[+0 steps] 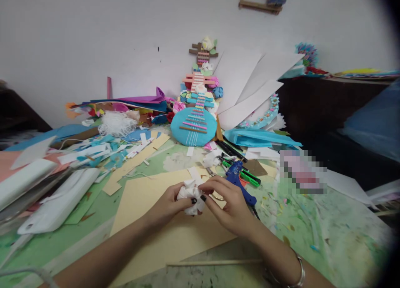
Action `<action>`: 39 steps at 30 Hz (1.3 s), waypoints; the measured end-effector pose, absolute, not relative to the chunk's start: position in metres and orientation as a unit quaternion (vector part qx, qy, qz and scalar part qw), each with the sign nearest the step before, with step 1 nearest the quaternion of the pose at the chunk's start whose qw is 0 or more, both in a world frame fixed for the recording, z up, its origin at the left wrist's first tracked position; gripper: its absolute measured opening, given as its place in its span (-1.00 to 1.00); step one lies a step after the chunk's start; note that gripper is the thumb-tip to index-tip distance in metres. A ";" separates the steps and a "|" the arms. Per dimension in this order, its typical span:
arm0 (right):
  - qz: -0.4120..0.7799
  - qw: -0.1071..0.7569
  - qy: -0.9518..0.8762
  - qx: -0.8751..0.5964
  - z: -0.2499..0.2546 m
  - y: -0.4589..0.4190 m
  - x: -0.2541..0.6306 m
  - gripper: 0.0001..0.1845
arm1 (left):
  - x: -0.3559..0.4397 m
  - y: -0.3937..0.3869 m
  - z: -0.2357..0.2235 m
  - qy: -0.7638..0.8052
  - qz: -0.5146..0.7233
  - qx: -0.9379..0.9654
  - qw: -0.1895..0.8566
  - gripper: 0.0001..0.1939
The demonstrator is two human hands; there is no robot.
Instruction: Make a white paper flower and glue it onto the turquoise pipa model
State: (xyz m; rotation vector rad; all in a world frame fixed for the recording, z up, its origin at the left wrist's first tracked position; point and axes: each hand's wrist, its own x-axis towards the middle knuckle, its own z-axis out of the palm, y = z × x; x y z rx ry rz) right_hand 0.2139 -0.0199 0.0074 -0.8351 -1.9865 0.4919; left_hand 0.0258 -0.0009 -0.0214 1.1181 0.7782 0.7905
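A crumpled white paper flower (190, 192) is held between both hands, above a cream sheet of card (143, 234). My left hand (171, 202) grips it from the left, thumb across its front. On its right side the fingertips of my right hand (226, 200) pinch the paper's edge. Just beyond my right hand lies a blue glue gun (239, 182), beside a green cutter (251, 179). Part of a pair of scissors (215, 196) shows behind my right fingers. Some of the flower is hidden by my fingers.
A blue lute-shaped paper craft (193, 127) leans at the back, with flower-trimmed pieces behind it. Paper scraps (90, 152) and white string (117, 123) crowd the left, near a white power strip (61, 200). A thin wooden stick (215, 263) lies at the front.
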 end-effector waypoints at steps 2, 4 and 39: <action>0.203 0.449 -0.801 -0.341 0.006 -0.020 0.214 -0.76 | 0.025 -0.001 -0.022 0.343 0.360 0.499 0.709 -0.74; 0.206 0.450 -0.799 -0.342 0.005 -0.019 0.214 -0.75 | 0.025 -0.001 -0.021 0.335 0.366 0.491 0.716 -0.72; 0.307 0.427 -0.795 -0.304 0.009 -0.019 0.212 -0.77 | 0.031 -0.005 -0.009 0.366 0.263 0.541 0.710 -0.79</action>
